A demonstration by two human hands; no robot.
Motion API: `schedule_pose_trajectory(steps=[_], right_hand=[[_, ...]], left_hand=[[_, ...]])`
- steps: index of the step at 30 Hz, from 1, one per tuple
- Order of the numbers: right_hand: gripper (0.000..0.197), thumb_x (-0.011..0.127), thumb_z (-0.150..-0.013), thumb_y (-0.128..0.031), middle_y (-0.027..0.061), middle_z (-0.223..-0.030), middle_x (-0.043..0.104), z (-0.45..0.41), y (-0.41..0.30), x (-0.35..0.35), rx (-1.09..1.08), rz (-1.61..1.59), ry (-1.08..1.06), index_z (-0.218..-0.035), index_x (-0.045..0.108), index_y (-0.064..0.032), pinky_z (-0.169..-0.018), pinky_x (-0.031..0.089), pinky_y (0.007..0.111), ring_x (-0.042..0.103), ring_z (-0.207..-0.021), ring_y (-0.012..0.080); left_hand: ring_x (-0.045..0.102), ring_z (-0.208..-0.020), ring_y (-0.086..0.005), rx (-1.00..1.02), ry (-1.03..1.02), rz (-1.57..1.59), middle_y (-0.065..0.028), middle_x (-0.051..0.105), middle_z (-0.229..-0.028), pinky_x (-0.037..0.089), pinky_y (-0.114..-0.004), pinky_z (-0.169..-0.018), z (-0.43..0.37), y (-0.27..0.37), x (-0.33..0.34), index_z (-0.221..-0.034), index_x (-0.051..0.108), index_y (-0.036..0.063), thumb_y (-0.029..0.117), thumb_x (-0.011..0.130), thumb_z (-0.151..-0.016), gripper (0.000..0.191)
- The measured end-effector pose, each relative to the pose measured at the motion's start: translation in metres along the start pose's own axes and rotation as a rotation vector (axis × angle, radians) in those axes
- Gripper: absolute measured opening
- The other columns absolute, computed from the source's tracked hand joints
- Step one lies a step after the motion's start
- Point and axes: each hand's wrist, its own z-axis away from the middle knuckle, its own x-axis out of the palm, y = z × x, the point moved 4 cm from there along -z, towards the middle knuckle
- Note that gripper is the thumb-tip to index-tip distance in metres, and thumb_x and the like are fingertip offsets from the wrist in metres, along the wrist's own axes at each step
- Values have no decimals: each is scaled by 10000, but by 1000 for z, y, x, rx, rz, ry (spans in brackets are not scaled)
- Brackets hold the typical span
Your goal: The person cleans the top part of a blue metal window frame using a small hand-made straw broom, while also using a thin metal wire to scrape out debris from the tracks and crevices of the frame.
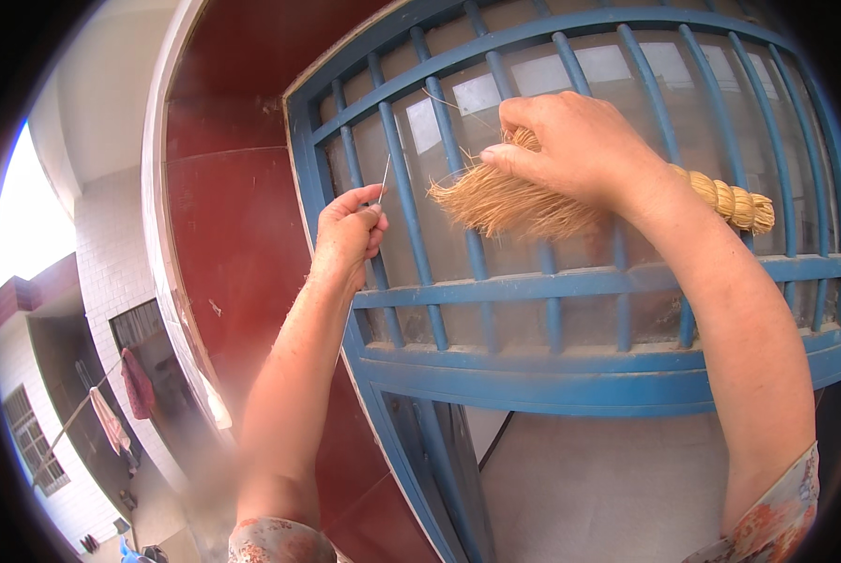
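Pinched between the thumb and forefinger of my left hand (352,226) is a thin needle-like wire (385,176), its tip pointing up. A fine pale strand runs down behind that wrist; whether it joins the wire I cannot tell. My right hand (568,144) grips a straw hand broom (512,204) around its bristle part. The loose bristles spread out to the left, and the bound, ridged handle (730,200) sticks out to the right behind my forearm. Both hands are raised in front of a blue barred window grille (533,285).
Glass panes (420,232) sit behind the bars. Below the grille is a doorway with a pale floor (589,485). A dark red tiled wall (234,232) borders the frame at left. Farther left, a pink cloth (111,421) and a dark red cloth (137,383) hang on a line outside.
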Motion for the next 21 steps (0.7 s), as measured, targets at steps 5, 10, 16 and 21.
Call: schedule_pose_trajectory(steps=[5,10,16,21], right_hand=[[402,580,-826,-430,175,-787,627,0,1,2,27,-17,-57,-831,595,-28,-700,458,433,604,-794,347],[363,597,-818,-413,145,-766,643,-1,1,4,18,10,-15,-801,611,-50,-681,479,414,627,-763,304],[323,613,-807,-389,128,-743,659,4,0,4,3,16,22,-783,632,-67,-667,503,392,649,-733,270],[318,601,-810,-361,144,-720,653,6,-3,3,-13,-27,27,-762,631,-48,-665,509,393,650,-713,281]], left_hand=[[388,-487,-49,-9,68,98,-22,537,-684,268,-196,-421,13,-8,-1,-1184,532,-2,3,487,-875,312],[397,-504,-47,18,26,48,-12,537,-688,269,-186,-429,6,6,-11,-1217,535,21,5,482,-880,342],[385,-499,-39,-27,-75,-184,1,536,-676,269,-174,-427,-13,26,-8,-1196,586,65,-1,486,-874,344],[431,-504,-36,-60,-266,-542,8,551,-644,322,-157,-440,-21,43,-35,-1041,677,71,-42,516,-824,293]])
